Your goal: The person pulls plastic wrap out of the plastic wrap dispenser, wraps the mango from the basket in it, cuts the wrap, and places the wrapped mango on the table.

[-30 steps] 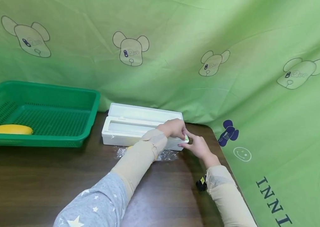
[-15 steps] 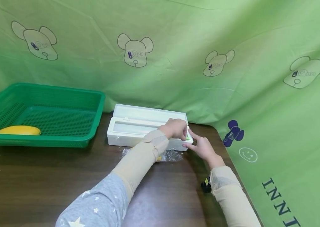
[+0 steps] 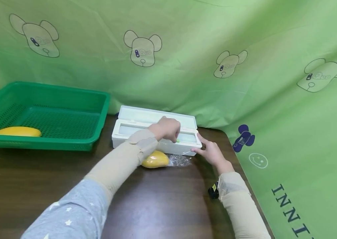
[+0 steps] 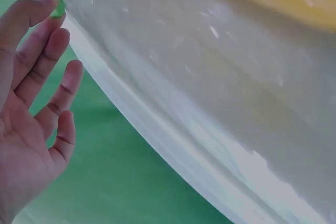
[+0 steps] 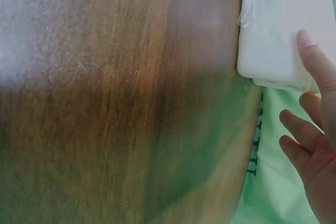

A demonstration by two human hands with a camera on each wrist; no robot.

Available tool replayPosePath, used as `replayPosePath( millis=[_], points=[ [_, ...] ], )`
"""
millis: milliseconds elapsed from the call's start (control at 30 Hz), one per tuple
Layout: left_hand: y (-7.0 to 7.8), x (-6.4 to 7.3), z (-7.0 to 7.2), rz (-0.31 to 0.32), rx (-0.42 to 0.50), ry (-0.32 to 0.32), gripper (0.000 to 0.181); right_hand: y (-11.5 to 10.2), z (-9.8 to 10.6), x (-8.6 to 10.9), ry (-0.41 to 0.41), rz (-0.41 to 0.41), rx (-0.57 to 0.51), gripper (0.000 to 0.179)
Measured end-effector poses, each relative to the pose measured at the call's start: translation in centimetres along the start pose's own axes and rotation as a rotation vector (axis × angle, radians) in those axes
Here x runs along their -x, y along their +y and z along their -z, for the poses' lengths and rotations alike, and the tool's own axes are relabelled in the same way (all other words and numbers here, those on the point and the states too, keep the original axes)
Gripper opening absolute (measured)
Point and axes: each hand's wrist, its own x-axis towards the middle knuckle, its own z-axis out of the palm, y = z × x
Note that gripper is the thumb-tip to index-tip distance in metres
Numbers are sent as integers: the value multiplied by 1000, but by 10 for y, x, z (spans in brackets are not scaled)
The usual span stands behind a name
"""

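A long white cling film dispenser (image 3: 183,150) with its lid raised stands at the back of the table. My left hand (image 3: 166,127) pinches the small green slide cutter (image 4: 59,8) on its front edge between thumb and index finger; the other fingers (image 4: 71,85) are loosely bent. At the dispenser's right end my right hand (image 3: 211,153) holds it, thumb (image 5: 311,51) on the front face and fingers round the end. A yellow mango (image 3: 155,160) lies before the dispenser, partly behind my left forearm, with clear film (image 3: 179,160) over and beside it.
To the left stands a green plastic basket (image 3: 97,127) with another yellow mango (image 3: 18,131) inside. A green printed curtain (image 3: 180,83) hangs close behind the dispenser and along the table's right edge. The brown wooden table (image 3: 162,202) extends toward me.
My left hand has slid left along the dispenser with the green cutter, baring more of the mango in front. My right hand keeps its hold on the right end.
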Motion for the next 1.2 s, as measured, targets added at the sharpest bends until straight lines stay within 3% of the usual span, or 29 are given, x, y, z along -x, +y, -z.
replayPosePath(
  millis=[233,567,800,967,1200],
  points=[
    [-18,22,8,-7,-1,-23,17,0,-3,-1,6,-15,-2,84],
    [-37,45,14,37,-15,-54,12,-2,2,1,-9,-8,12,83],
    [-57,67,22,85,-54,-90,20,-1,0,0,-17,-19,12,84],
    [-77,88,26,120,-20,-101,20,1,3,2,-21,-32,14,84],
    [-90,108,34,134,-50,-142,33,-3,0,-1,-42,-29,8,84]
  ],
)
